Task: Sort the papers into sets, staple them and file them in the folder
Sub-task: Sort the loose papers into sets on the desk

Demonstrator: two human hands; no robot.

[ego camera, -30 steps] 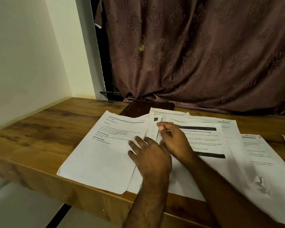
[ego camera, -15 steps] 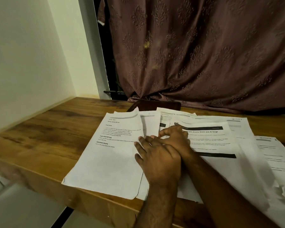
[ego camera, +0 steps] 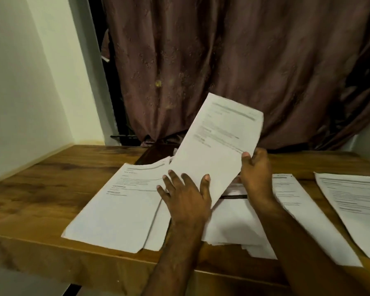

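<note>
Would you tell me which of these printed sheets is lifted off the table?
The sheet gripped by the right hand; the others lie flat.

Right hand (ego camera: 257,175) pinches a raised sheet (ego camera: 217,144); left hand (ego camera: 185,195) presses flat on the papers (ego camera: 118,208).

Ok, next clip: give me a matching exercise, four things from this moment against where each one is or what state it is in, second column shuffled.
Things:
1. lifted sheet
2. left hand
3. dark folder
4. far-right paper

States:
A. lying flat by itself near the table's right side
B. fingers spread, pressing on the papers on the table
C. raised off the pile, tilted, pinched at its edge by the right hand
D. at the back of the table, mostly hidden behind papers

Pairs: 1-C, 2-B, 3-D, 4-A
</note>
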